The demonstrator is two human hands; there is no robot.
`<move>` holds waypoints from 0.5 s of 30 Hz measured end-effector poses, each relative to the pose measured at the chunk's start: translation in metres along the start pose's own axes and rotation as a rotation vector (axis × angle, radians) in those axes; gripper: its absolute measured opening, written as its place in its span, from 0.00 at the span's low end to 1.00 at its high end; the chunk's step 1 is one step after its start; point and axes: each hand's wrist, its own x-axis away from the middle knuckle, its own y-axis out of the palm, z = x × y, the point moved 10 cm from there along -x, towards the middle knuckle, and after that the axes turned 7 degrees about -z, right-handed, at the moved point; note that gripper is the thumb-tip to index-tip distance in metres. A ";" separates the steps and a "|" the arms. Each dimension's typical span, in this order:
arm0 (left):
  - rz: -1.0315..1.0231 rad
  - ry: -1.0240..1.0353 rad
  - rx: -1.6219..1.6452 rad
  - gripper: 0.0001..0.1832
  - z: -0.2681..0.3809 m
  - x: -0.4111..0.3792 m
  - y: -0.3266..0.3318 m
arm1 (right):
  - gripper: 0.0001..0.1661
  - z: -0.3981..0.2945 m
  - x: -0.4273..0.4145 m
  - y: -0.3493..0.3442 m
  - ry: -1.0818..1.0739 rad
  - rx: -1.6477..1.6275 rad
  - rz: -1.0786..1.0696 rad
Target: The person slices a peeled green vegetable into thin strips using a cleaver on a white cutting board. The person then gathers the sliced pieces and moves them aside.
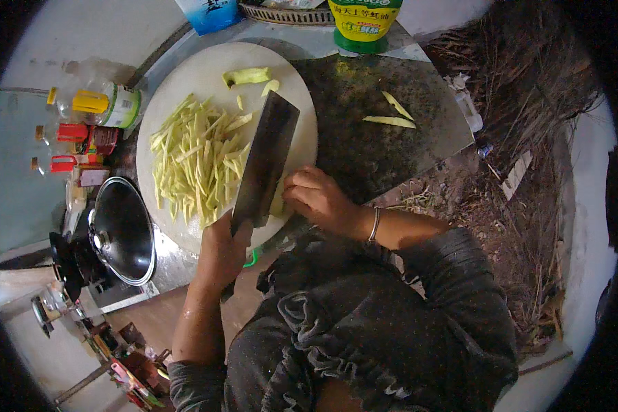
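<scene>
My left hand [222,248] grips the handle of a broad-bladed cleaver [268,159], its dark blade slanting up and away over a round white cutting board [185,69]. Left of the blade lies a heap of pale green vegetable strips [198,159]. At the board's right edge is my right hand [319,201], fingers curled, a metal bracelet at the wrist. A pale green piece [277,203] shows between blade and fingertips; whether the fingers grip it is hidden. Toward the board's far side lie a larger vegetable chunk [247,76] and small offcuts.
Two strips [390,121] lie on the dark stone counter [350,149] at right. A yellow and green sauce bottle [364,26] and a blue packet [209,13] stand behind the board. A wok lid [123,232] and several bottles [100,105] are at left. Dry brushwood [520,67] lies at right.
</scene>
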 end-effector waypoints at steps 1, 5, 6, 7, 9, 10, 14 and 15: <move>0.018 0.002 0.018 0.07 -0.002 0.001 -0.003 | 0.09 -0.001 0.000 -0.002 -0.015 0.012 0.024; -0.005 -0.172 0.244 0.08 -0.007 0.022 -0.010 | 0.10 -0.005 0.003 -0.005 -0.006 0.034 0.050; -0.018 -0.142 0.174 0.08 -0.001 0.023 -0.011 | 0.10 -0.006 0.001 -0.006 0.004 0.031 0.044; -0.032 -0.111 0.103 0.08 0.003 0.024 -0.012 | 0.10 -0.005 0.001 -0.006 0.009 0.021 0.040; -0.054 -0.116 0.052 0.08 0.005 0.023 -0.008 | 0.10 -0.002 0.002 -0.005 0.018 0.000 0.030; -0.066 -0.119 0.027 0.08 0.005 0.022 -0.006 | 0.09 -0.003 0.002 -0.005 0.004 0.010 0.026; -0.080 -0.105 -0.019 0.11 0.003 0.016 -0.001 | 0.09 0.002 0.004 0.004 -0.035 0.018 -0.014; -0.094 -0.115 -0.008 0.12 0.006 0.016 0.000 | 0.09 0.003 0.002 0.008 -0.045 0.011 -0.036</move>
